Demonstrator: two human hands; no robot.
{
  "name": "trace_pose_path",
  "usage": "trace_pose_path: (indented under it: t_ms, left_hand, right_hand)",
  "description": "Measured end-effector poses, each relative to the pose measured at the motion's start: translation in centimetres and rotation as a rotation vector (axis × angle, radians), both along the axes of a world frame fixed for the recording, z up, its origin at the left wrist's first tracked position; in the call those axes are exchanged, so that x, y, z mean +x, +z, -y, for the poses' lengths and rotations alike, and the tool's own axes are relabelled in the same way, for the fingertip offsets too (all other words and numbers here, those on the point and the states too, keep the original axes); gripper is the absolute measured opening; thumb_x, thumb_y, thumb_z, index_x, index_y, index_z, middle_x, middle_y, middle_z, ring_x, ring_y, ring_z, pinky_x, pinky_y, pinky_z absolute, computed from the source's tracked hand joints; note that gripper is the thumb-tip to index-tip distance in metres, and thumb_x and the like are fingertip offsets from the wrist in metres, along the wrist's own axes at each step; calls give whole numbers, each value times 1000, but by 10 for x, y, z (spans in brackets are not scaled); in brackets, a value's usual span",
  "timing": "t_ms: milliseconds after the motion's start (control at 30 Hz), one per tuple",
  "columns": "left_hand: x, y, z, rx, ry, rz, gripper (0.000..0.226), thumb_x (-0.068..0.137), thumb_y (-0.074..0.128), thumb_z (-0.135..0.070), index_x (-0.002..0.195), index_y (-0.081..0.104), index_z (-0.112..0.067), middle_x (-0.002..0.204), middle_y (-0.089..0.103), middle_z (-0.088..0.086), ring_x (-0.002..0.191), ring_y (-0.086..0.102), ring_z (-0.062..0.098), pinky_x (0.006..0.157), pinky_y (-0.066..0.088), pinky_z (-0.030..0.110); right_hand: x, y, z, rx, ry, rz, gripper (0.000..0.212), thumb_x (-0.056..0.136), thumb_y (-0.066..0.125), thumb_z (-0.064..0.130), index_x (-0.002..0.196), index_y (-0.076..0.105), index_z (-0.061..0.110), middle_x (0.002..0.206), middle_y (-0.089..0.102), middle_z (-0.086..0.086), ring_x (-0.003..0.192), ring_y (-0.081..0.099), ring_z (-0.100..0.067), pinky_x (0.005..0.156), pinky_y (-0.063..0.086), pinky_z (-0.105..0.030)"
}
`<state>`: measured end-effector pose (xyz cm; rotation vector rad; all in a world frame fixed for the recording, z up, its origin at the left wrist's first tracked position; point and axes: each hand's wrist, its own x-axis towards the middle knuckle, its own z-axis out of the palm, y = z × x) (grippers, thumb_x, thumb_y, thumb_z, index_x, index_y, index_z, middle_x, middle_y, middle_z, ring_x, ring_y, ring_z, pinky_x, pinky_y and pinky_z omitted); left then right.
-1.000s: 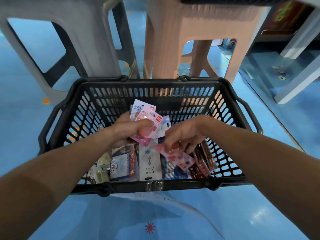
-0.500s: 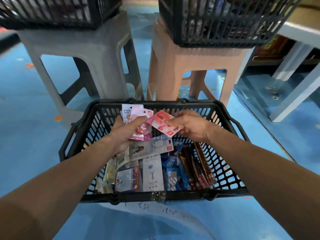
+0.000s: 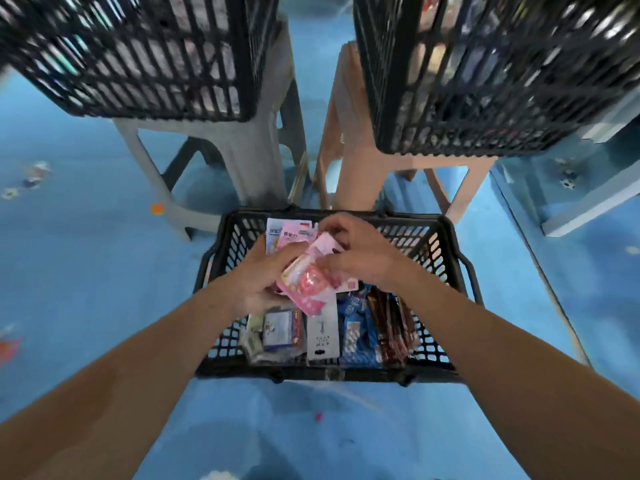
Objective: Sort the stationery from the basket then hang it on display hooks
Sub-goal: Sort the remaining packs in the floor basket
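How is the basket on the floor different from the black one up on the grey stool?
The floor basket sits on the blue floor; the raised basket sits on a grey stool. The floor basket's walls have small oval holes; the raised basket's have long upright slots. The floor basket's packets show clearly from above; the raised basket's contents are blurred. Both are black, with open lattice walls.

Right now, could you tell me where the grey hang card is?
Head view: the grey hang card lies in the floor basket near its front wall, between a blue-framed pack and blue packets.
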<state>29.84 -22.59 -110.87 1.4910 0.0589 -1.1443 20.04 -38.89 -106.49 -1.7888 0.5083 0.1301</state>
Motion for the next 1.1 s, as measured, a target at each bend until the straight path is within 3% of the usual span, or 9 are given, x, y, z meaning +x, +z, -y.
trace_pose_path:
  t_ms: [100,233,400,467,567,667,900,1033,1100]
  left_hand:
    - [-17,64,-18,48,58,-86,65,81,85,-39,135,52,-25,115,75,13,102,74,35,84,59,61]
    - [-45,151,-33,60,0,-153,48,89,72,-42,131,58,-26,117,75,10,99,75,32,80,61,52]
    - [-64,265,-36,32,14,-207,65,68,82,-49,123,66,-19,113,76,12,101,73,34,94,55,63]
    - [-63,312,-28,14,-1,-184,76,55,87,-44,122,67,-16,114,76,16,106,72,38,96,53,66]
    - [-56,378,-12,-17,-21,-142,70,57,83,-34,122,64,-15,100,79,10,92,76,28,85,60,49]
    - [-48,434,8,-66,-55,-130,68,62,79,-34,124,62,-12,100,78,14,86,77,28,71,61,39]
    - [-24,535,56,-72,-265,-47,49,84,64,-52,111,69,-12,99,77,12,92,73,28,78,59,38]
    - [3,573,84,-58,-334,66,50,98,38,-60,103,62,-16,80,73,1,71,62,13,60,41,22]
    - [14,584,101,-56,-332,117,53,95,37,-65,106,59,-17,79,70,0,74,57,14,63,39,25]
  right_hand:
    - [-9,58,-20,-19,-42,15,54,76,80,-3,124,62,15,113,69,-9,97,67,-15,86,56,-36]
    - [-29,146,-43,16,-60,-1,51,79,75,-10,125,67,12,113,69,0,101,64,-9,86,52,-14]
    - [-44,248,-48,38,-177,22,50,77,68,-16,116,69,15,107,70,6,101,66,-10,81,52,-14]
    - [-45,291,-43,12,-230,42,47,81,69,-8,119,64,21,106,65,9,97,64,-9,72,49,-9]
    - [-42,349,-33,-110,-346,121,37,83,82,22,110,59,31,100,63,11,86,66,-2,66,50,-10]
    - [-40,399,-31,111,-430,135,25,97,65,42,106,61,18,74,65,9,59,62,-9,54,48,-20]
    - [-18,488,-4,379,-504,55,58,94,49,68,121,65,20,93,78,-2,84,75,-21,85,61,-44]
    - [-5,538,33,533,-353,113,61,77,62,46,122,61,5,104,73,-12,97,69,-33,104,48,-57]
    - [1,551,53,513,-262,138,70,70,71,36,130,54,4,106,69,-13,100,68,-33,109,46,-58]
